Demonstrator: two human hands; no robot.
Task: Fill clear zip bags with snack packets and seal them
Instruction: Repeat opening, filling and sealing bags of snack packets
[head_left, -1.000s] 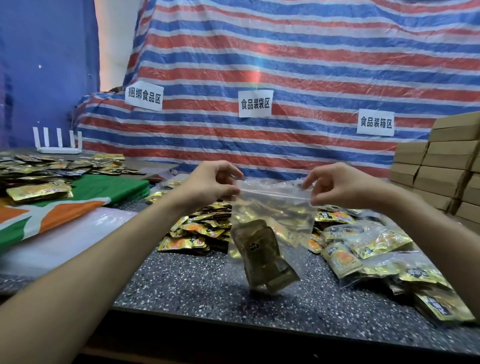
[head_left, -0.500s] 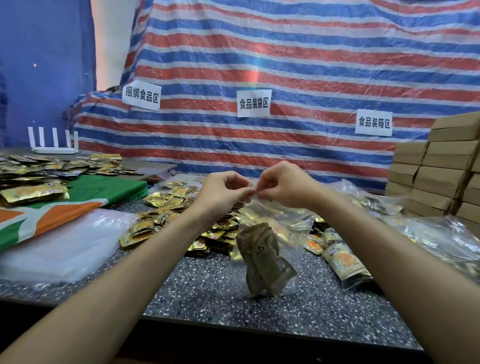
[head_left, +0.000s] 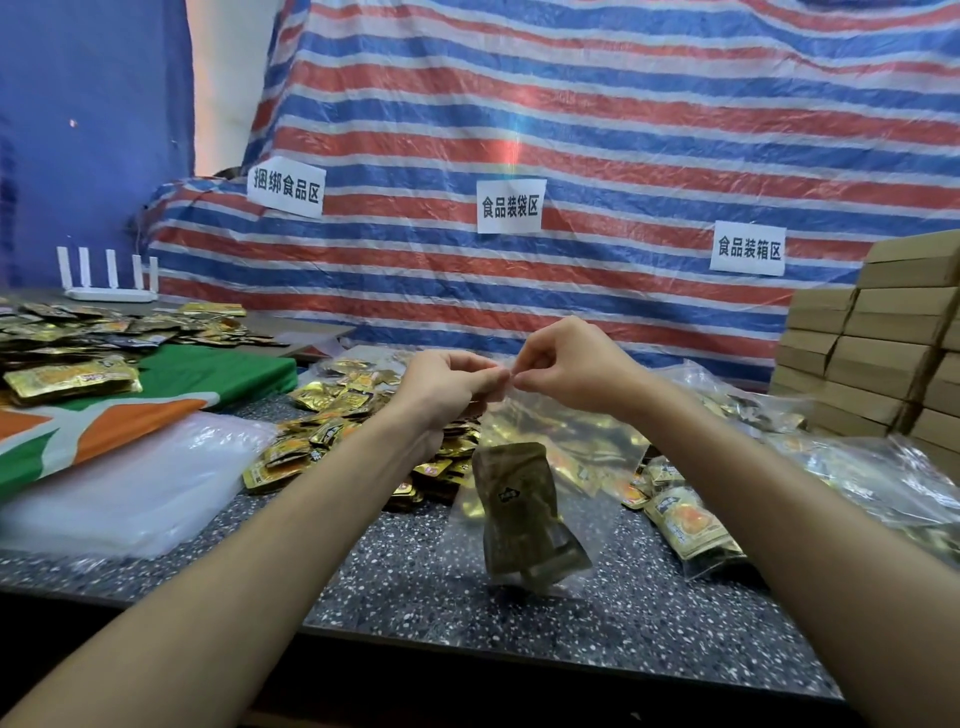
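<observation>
Two hands pinch the top of a clear zip bag above the desk.
Left hand (head_left: 447, 387) and right hand (head_left: 566, 364) meet fingertip to fingertip on the zip bag (head_left: 540, 452), closed on its strip; it hangs limp, light and slippery, a snack packet (head_left: 519, 512) sagging inside over the desk (head_left: 415, 587), best gripped along the stiffer top edge.

The clear zip bag (head_left: 561, 467)'s seal is hidden inside both grips; right of it, the cardboard boxes (head_left: 893, 343) are cut off by the frame edge.
</observation>
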